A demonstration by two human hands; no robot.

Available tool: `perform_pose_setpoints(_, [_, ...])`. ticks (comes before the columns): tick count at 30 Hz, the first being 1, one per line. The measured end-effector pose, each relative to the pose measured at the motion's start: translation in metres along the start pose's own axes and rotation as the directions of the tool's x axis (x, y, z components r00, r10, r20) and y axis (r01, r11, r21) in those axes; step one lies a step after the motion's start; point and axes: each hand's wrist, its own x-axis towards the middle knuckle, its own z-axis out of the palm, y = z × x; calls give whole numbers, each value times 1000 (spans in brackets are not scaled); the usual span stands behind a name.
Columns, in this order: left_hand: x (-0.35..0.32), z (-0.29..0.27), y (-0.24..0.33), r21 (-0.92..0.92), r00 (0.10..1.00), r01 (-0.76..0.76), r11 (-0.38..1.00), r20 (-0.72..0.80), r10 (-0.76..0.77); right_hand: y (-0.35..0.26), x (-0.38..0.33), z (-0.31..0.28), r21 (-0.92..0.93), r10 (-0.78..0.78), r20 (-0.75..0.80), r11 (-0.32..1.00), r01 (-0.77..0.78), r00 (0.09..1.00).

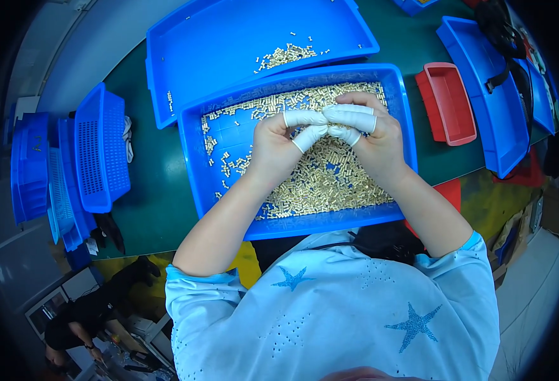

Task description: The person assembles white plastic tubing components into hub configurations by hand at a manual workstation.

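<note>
Over the near blue tray (194, 171), both hands meet above a thick bed of small brass-coloured cylinders (330, 184); the left hand (273, 143) and the right hand (371, 136) wear white finger cots on their fingertips (305, 118), and those tips are pressed together at the middle, seemingly pinching one or a few of the little pieces, though what sits between them is too small to make out; neither hand lies flat in the heap. Most of the pieces fill the right and lower parts of this tray, while its upper left corner shows bare blue floor with only scattered pieces. Beyond it, a second blue tray (228, 38) holds just a small cluster of similar pieces (286, 56) and a few strays; judged from that, only a little has been moved across and the bulk remains in the near tray. Off to the left stand stacked blue baskets (98, 146); to the right lie a red bin (448, 101) and another blue tray (483, 82), all on the dark green table (152, 190).
</note>
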Motion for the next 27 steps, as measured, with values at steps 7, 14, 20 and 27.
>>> perform_pose_setpoints(7, [-3, 2, -2, 248, 997, -64, 967, -13, 70, 1, 1, 2, -144, -25, 29, 989, 29, 999])
perform_pose_setpoints(14, [-2, 7, -3, 212, 999, 12, 977, -44, -2, 2, 1, 3, -251, -75, 5, 965, 74, 997])
perform_pose_setpoints(20, [-3, 11, -4, 113, 997, 42, 993, -68, -35, 1, 4, 3, -296, -170, -33, 943, 153, 985])
perform_pose_setpoints(27, [-4, 12, -2, 105, 998, 10, 994, -62, -3, 3, 5, 5, -258, -176, -59, 953, 156, 983])
